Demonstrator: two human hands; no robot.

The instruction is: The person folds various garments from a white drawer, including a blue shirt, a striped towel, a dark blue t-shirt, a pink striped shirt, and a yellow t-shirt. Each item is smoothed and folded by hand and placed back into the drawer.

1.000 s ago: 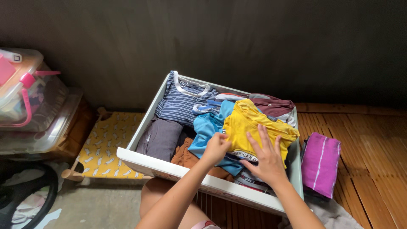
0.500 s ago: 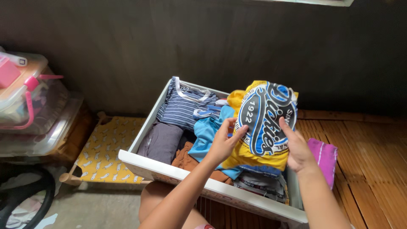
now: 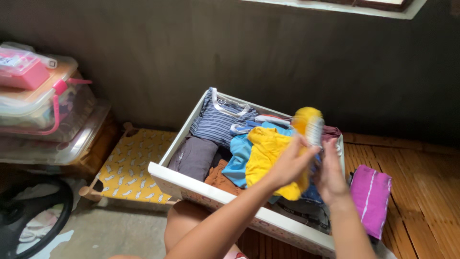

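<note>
Gripping the yellow shirt (image 3: 268,151) from both sides, the two hands are working right over the white drawer (image 3: 215,194). The left hand (image 3: 287,165) is closing its fingers (image 3: 302,152) around the near face of the folded cloth, pinching it against the palm, while the right hand (image 3: 330,175) is pressing in from the other side, its fingers (image 3: 327,149) lying together and flat against the fabric. Between the fingertips of both hands, the upper edge of the shirt is sticking up, blurred, showing a pale printed patch beside the yellow. A loose flap of the same shirt is hanging down to the left of the left hand, draping over the blue garment (image 3: 238,156) in the drawer. The lower corner of the yellow cloth is peeking out just under the left wrist.

Inside the drawer, a striped navy top (image 3: 218,122) is lying at the far end, a grey folded piece (image 3: 194,158) is sitting at the left, and a brown one (image 3: 220,177) is showing near the front wall. A magenta folded cloth (image 3: 371,199) is resting on the wooden slat floor (image 3: 421,177) just right of the drawer. Clear plastic storage boxes (image 3: 43,115) are stacked at the far left.
</note>
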